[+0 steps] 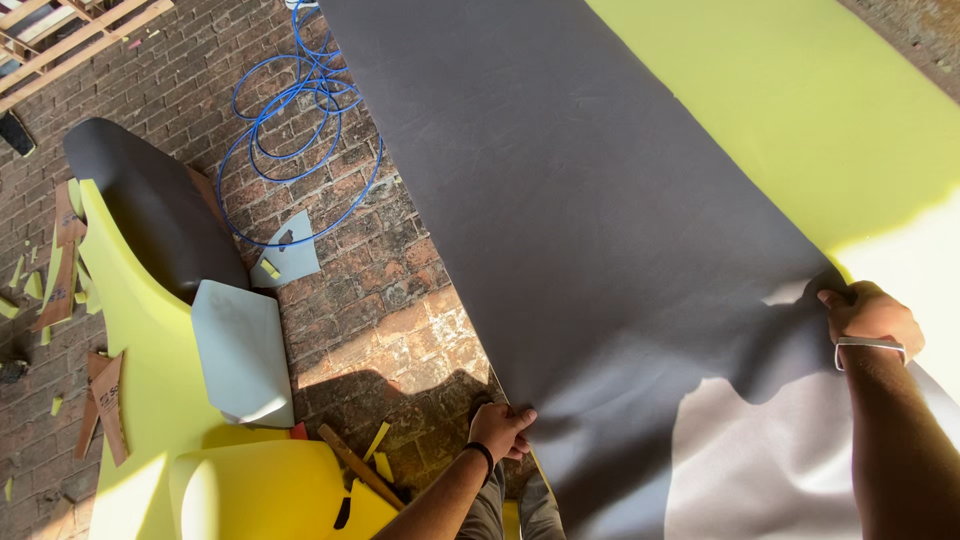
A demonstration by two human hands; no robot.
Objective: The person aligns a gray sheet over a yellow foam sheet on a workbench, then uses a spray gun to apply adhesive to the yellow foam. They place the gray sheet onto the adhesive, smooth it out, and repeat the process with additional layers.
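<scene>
The left hand [500,430] and right hand [868,312] each pinch an edge of the grey sheet [560,200], which runs lengthwise away over yellow-green foam [800,100].

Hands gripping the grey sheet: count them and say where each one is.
2. The left hand pinches the grey sheet at its near-left edge; the right hand grips its right edge, over the yellow foam.

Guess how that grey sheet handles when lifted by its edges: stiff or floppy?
Probably floppy: the grey sheet puckers into folds where the right hand pinches it. Likely light for its size, since the left hand holds its other edge with only a fingertip grip. It drapes flat over the yellow foam slab, so it should sag between grips.
</scene>
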